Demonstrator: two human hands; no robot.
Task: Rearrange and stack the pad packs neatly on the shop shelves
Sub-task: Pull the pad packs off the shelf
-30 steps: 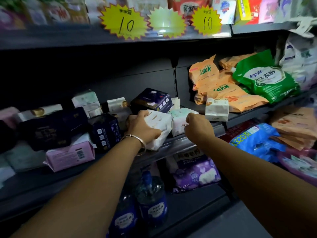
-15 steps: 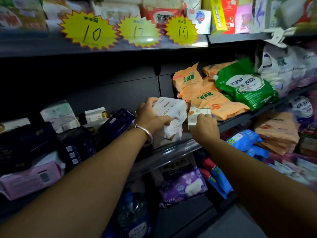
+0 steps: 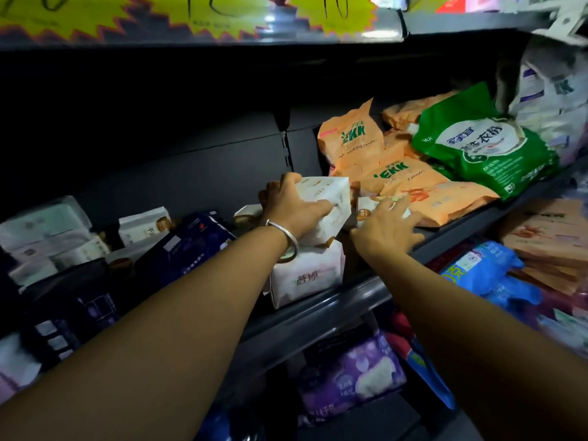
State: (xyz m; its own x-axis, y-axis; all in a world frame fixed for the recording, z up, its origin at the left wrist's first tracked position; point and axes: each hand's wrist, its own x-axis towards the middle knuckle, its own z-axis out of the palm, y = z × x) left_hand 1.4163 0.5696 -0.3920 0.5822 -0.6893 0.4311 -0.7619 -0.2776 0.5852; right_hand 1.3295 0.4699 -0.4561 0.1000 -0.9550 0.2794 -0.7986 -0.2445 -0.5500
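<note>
Up on the middle shelf, a white soft-plastic pad pack (image 3: 324,202) sits in the left hand (image 3: 291,206), thumb over its near face and fingers curled round the far top edge, held tilted above a second white pad pack printed with pink characters (image 3: 307,275) that stands at the grey metal shelf lip (image 3: 334,308). The silver bangle (image 3: 286,238) on that wrist hangs just over the lower pack. To the right, the right hand (image 3: 386,232) is spread, fingers straight and fanned, fingertips on a small white pack with an orange round mark (image 3: 369,208) lying just beside the held one; whether it presses or merely touches, I cannot tell.

Behind and right of that, orange paper-look bags with green lettering (image 3: 391,173) are piled up, a green washing-powder bag (image 3: 483,151) leaning across them. Left of the hands lie a dark navy pack (image 3: 187,246) and more white packs (image 3: 144,226) in the shadows, loosely scattered. On the shelf below, a purple pack (image 3: 353,374) and a blue plastic bag (image 3: 486,268). Overhead, yellow starburst price tags (image 3: 219,14) line the upper shelf edge.
</note>
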